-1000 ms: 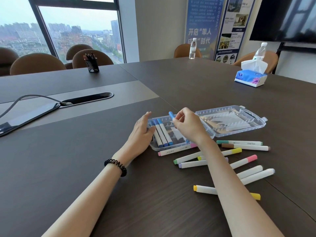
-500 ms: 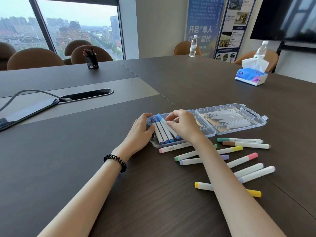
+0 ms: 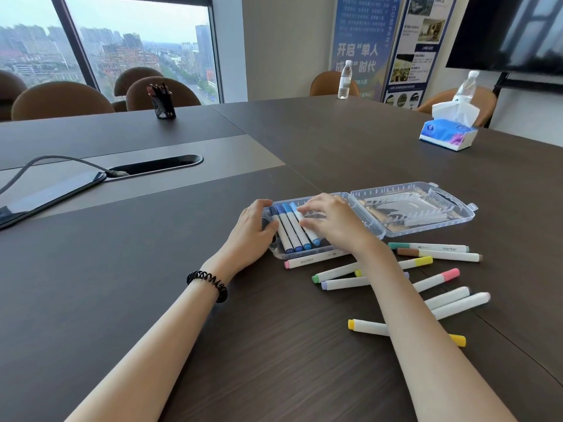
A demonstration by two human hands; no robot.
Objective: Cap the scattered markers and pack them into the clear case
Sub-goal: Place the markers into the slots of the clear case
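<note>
The left hand (image 3: pixel 249 233) grips the clear case's (image 3: pixel 420 208) left wall; the right hand (image 3: pixel 332 223) rests flat on the blue markers (image 3: pixel 292 233). Uneven pressure could skew one — crowding later markers.

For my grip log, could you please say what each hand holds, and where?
Left hand grips the clear case by its left end. Right hand holds nothing; its fingers press flat on the blue markers inside.

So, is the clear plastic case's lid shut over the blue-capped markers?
No, the clear plastic case has its lid lying flat open on the dark table, beside the white blue-capped markers.
</note>
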